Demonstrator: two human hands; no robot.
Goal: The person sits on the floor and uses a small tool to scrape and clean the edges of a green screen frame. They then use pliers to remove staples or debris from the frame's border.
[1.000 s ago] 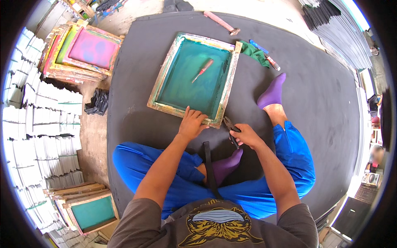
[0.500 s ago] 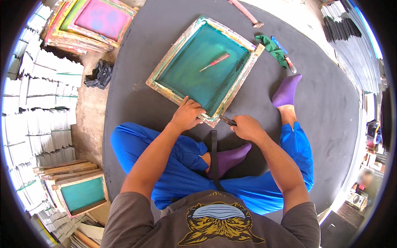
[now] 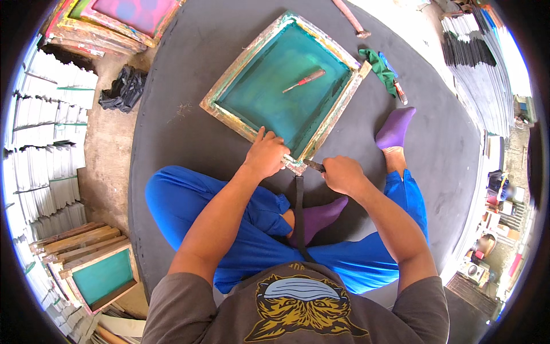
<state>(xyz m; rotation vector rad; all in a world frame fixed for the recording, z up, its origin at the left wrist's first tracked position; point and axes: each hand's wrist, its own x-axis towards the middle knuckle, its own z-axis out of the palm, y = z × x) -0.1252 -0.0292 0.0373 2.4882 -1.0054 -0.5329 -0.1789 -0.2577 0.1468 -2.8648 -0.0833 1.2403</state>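
Observation:
A wooden screen printing frame (image 3: pixel 332 117) with green mesh lies turned at an angle on the dark surface in front of me. My left hand (image 3: pixel 267 153) grips its near rail close to the bottom corner, fingers over the edge. In my right hand (image 3: pixel 344 175) are dark pliers (image 3: pixel 314 165), their tip at that same corner. How far the jaws are closed is too small to tell. On the mesh rests a screwdriver (image 3: pixel 309 79) with a reddish handle, touched by neither hand.
A hammer (image 3: pixel 352 20), a green cloth (image 3: pixel 380 73) and a striped-handled tool (image 3: pixel 400 92) lie beyond the frame to the right. Along the left are stacked sheets (image 3: pixel 40 117), a black plastic bag (image 3: pixel 123 89) and more frames (image 3: pixel 133 265). My legs are folded around the near side.
The view has shifted slightly. Both hands stay at the frame's near corner, the left gripping the rail and the right still holding the pliers there.

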